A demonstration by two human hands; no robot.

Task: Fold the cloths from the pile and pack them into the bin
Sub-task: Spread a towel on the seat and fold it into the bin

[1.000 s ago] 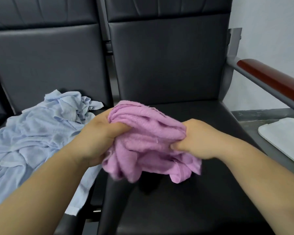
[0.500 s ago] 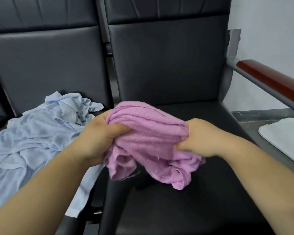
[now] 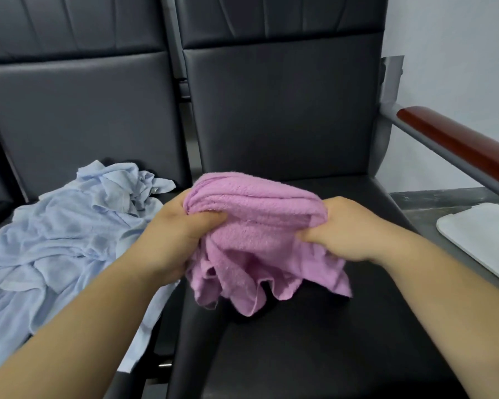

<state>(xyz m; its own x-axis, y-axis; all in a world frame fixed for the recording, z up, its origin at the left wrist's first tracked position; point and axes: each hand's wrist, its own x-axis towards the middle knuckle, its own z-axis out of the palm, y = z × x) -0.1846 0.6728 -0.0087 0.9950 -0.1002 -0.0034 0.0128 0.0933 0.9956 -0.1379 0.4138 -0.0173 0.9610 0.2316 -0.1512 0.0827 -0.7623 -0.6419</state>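
A bunched pink cloth [image 3: 257, 226] hangs over the black seat [image 3: 314, 341] in front of me. My left hand [image 3: 173, 234] grips its left side with the thumb pressed over the top fold. My right hand [image 3: 349, 228] grips its right side. The loose lower edges of the pink cloth dangle just above the seat. A pile of light blue cloths [image 3: 55, 246] lies crumpled on the neighbouring seat to the left. A white lid or bin edge [image 3: 478, 240] shows at the far right.
Black padded backrests [image 3: 280, 110] rise behind both seats. A metal arm with a reddish wooden armrest [image 3: 458, 145] runs along the right side of my seat. A grey floor and a white wall lie beyond it.
The pink cloth's dangling lower edges have shifted and spread a little wider. Both hands keep their grip and have barely moved.
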